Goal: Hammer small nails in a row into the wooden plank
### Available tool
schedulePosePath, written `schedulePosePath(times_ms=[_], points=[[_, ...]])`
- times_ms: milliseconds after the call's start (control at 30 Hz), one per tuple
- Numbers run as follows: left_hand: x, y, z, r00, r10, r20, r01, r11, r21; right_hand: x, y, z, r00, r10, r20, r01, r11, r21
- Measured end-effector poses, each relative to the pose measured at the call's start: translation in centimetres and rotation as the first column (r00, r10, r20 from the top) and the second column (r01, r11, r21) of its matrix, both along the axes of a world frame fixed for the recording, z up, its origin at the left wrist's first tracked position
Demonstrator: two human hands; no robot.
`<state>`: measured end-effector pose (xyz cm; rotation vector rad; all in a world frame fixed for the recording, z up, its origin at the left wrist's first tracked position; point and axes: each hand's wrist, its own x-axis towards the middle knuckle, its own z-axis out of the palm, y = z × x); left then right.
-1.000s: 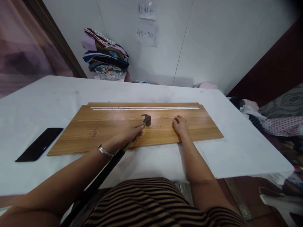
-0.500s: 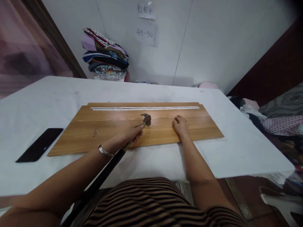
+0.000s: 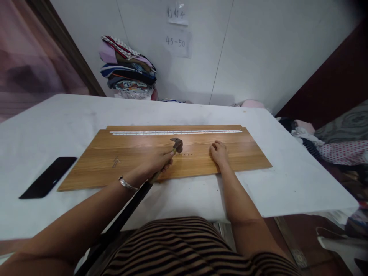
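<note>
My left hand [image 3: 159, 161] is closed around the handle of a claw hammer [image 3: 178, 145], whose metal head is over the middle of a wooden board [image 3: 138, 147]. Just right of the hammer head, a short row of small dark nail heads [image 3: 188, 154] shows in the wood. My right hand [image 3: 220, 152] rests on the board right of that row, fingers curled in; whatever they may hold is hidden. A few loose nails [image 3: 115, 162] lie on the board's left part. Along its far side run two white measuring strips [image 3: 175, 132].
A black phone [image 3: 48, 177] lies on the white table [image 3: 184, 199] left of the board. Behind the table, folded clothes [image 3: 129, 71] are stacked against the wall, where handwritten paper signs [image 3: 176, 42] hang. More fabric [image 3: 342, 154] is piled at the right.
The hammer head has shifted very slightly to the left, still low over the board in my left hand. My right hand stays in the same place.
</note>
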<state>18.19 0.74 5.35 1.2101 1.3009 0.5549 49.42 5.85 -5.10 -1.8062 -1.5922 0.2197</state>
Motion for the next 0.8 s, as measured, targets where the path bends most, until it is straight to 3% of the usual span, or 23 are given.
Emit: schedulePosePath(times_ms=[233,467,800], points=[[0.0,0.0,-0.7,0.999,-0.004,-0.053,0.004,1.0,-0.014,0.0,0.0,0.0,1.0,0.011,0.014,-0.011,1.0,0.0],[0.3,-0.2,0.5,1.0,0.009,0.011,-0.009,1.0,0.003,0.0,0.0,-0.1,1.0,0.005,0.008,-0.005,1.0,0.01],[0.3,-0.2,0.4,0.998,0.008,-0.057,-0.009,1.0,-0.024,0.0,-0.1,0.1,1.0,0.008,0.009,-0.008,1.0,-0.004]])
